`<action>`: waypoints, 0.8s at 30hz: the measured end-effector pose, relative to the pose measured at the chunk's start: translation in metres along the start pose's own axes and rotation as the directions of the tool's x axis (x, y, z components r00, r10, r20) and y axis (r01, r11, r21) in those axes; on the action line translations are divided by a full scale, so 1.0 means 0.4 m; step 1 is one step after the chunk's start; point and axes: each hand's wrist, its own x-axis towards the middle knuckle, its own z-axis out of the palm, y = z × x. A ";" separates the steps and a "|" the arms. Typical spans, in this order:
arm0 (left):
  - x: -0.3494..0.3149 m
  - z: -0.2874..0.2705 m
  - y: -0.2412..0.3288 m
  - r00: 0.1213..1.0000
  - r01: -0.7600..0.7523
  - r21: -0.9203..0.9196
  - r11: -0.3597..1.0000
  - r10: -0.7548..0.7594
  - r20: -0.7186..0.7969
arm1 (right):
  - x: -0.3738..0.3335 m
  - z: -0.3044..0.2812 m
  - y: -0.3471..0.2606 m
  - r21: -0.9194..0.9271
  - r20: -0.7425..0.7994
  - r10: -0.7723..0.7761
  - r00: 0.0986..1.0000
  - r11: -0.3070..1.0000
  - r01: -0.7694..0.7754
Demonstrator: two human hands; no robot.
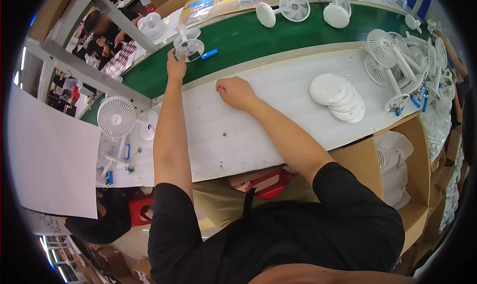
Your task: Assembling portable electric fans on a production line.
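At the near edge of the green belt, my left hand [176, 67] grips the rim of a small white desk fan [188, 49]. The fan's round base faces up, with its inside exposed, and its head is partly hidden behind the base. A blue cylindrical battery [209, 54] lies on the belt beside this base. My right hand [237, 92] is over the white worktable, its fingers curled closed with nothing visible in them. Farther right on the table is an overlapping pile of round white base covers [328, 89].
Several white fans with loose blue batteries crowd the table's right end [392, 60]. Another fan [116, 116] stands at the left, near small wired circuit boards [131, 167]. More fans [294, 7] sit on the green belt [238, 35]. An open cardboard box [360, 160] is at lower right.
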 end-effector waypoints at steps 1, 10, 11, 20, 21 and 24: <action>0.018 0.007 -0.009 1.000 -0.010 0.002 1.000 0.009 0.010 | 0.003 -0.007 0.005 0.005 -0.010 0.009 1.000 1.000 -0.009; -0.082 -0.085 0.170 0.984 -0.014 -0.316 0.949 0.069 0.165 | 0.002 -0.006 0.047 0.052 -0.198 0.068 0.978 0.997 -0.059; -0.113 -0.128 0.197 0.988 -0.051 -0.291 0.955 0.091 0.126 | 0.003 -0.014 0.053 0.072 -0.304 0.118 0.945 0.992 -0.101; -0.466 -0.445 0.505 0.964 0.149 -0.709 0.689 0.059 0.259 | 0.047 -0.068 0.165 0.152 -0.382 0.002 0.924 0.986 0.061; -0.410 -0.386 0.480 0.950 0.311 -0.231 0.922 -0.304 0.066 | 0.061 -0.093 0.189 0.144 -0.442 -0.103 0.891 0.972 0.184; -0.510 -0.406 0.524 0.978 0.169 -0.569 0.804 -0.065 0.199 | 0.101 -0.135 0.225 0.356 -0.315 0.105 0.943 0.934 0.015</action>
